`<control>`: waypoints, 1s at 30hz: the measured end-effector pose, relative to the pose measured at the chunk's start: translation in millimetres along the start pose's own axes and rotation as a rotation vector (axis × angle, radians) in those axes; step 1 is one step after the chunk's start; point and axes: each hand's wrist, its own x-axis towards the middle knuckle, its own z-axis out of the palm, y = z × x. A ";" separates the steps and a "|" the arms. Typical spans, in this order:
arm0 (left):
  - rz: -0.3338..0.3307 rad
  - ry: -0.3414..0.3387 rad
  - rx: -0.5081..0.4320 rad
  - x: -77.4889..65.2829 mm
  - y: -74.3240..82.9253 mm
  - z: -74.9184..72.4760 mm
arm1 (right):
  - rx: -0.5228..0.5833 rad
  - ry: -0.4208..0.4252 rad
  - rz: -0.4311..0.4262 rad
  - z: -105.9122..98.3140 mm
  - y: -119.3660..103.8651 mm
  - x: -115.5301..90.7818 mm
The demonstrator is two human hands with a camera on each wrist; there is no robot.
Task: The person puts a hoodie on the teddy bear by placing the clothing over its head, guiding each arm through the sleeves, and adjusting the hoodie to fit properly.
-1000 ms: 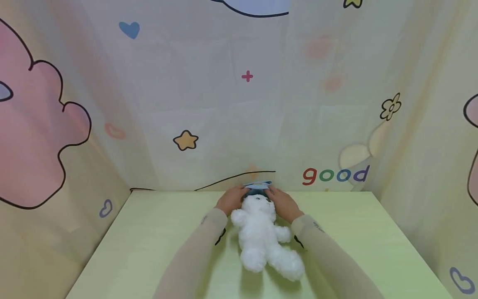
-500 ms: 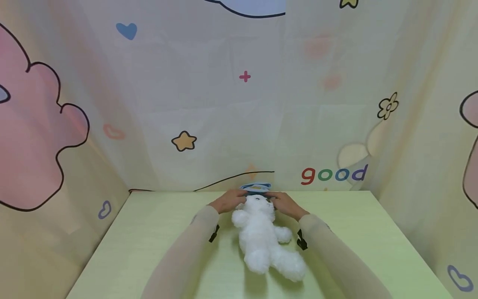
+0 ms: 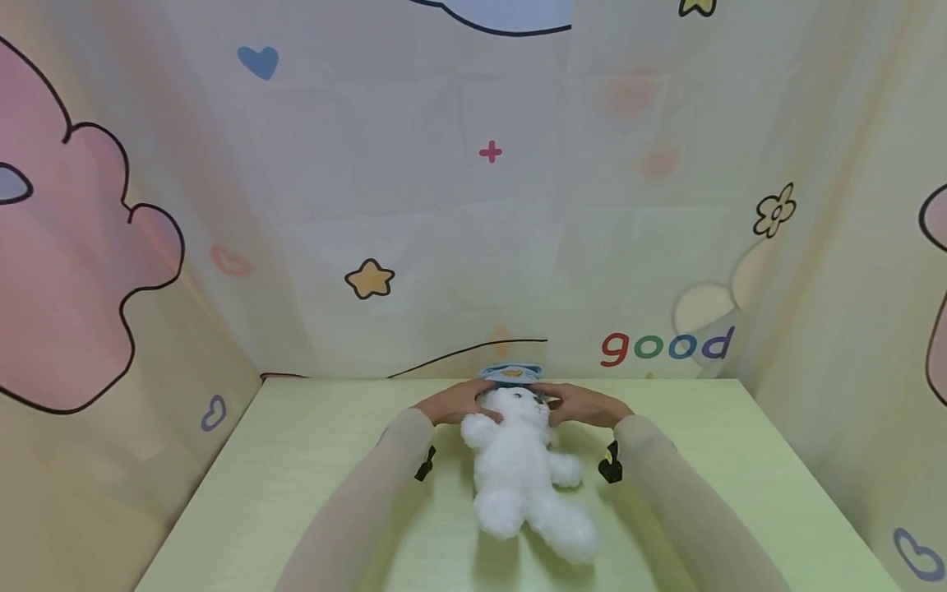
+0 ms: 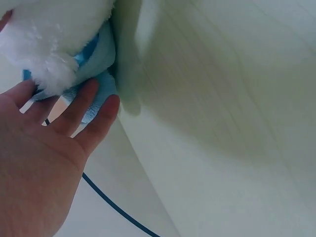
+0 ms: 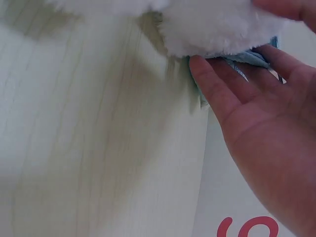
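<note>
Teddy (image 3: 513,469) near the back of the worktop (image 3: 333,460)

From far away, I look through the head camera at a fluffy white teddy. It is in the middle, with its feet toward me and its head close to the cloth wall (image 3: 414,312). I can't tell if its back lies flat. What looks like a blue hat (image 3: 510,375) is at the top of its head, with a small orange mark on the front.

My left hand (image 3: 457,403) is on one side of the head, and my right hand (image 3: 590,406) is on the other. On both wrist cameras, the fingers look almost straight and spread out. Their tips touch the hat, and each thumb is by the white fur. I don't see them curled tightly round anything.

I think the teddy is light and squashy, so it won't break, but its head could tip or roll if pushed from one side. The fur may slide a bit under the fingers. The hat looks thin and floppy, and would fold easily. I would take hold of the hat by its two side edges, and rest both thumbs softly on the cheeks so the head stays still.
</note>
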 end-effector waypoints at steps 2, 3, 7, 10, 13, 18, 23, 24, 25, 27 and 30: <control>-0.008 -0.007 -0.002 -1.6 -1.3 0.1 | 0.003 -0.009 0.009 0.3 1.2 -0.1; -0.012 -0.011 -0.001 -2.5 -2.0 0.2 | -0.006 -0.002 0.008 0.8 1.8 0.3; -0.006 -0.016 0.045 -5.5 -5.2 1.6 | -0.114 0.079 -0.030 5.0 4.6 1.5; 0.023 0.009 0.077 -7.2 -6.3 1.9 | -0.199 0.148 -0.083 10.4 4.9 2.0; 0.058 0.052 0.096 -9.6 -3.2 3.0 | -0.256 0.216 -0.132 16.3 3.2 0.5; 0.114 0.100 0.095 -11.9 -0.3 5.5 | -0.303 0.310 -0.164 25.3 0.8 -2.3; 0.133 0.165 0.020 -11.0 -9.5 8.7 | -0.246 0.365 -0.189 32.2 1.0 -0.3; 0.128 0.177 -0.014 -11.4 -10.2 9.5 | -0.228 0.372 -0.193 33.4 0.9 -0.1; 0.126 0.186 -0.048 -12.2 -10.9 10.3 | -0.207 0.379 -0.193 34.4 0.5 0.3; 0.117 0.199 -0.106 -14.3 -11.0 11.6 | -0.183 0.384 -0.195 35.9 -1.2 0.5; 0.124 0.218 -0.090 -18.6 -9.2 11.8 | -0.229 0.384 -0.228 37.3 -3.6 0.0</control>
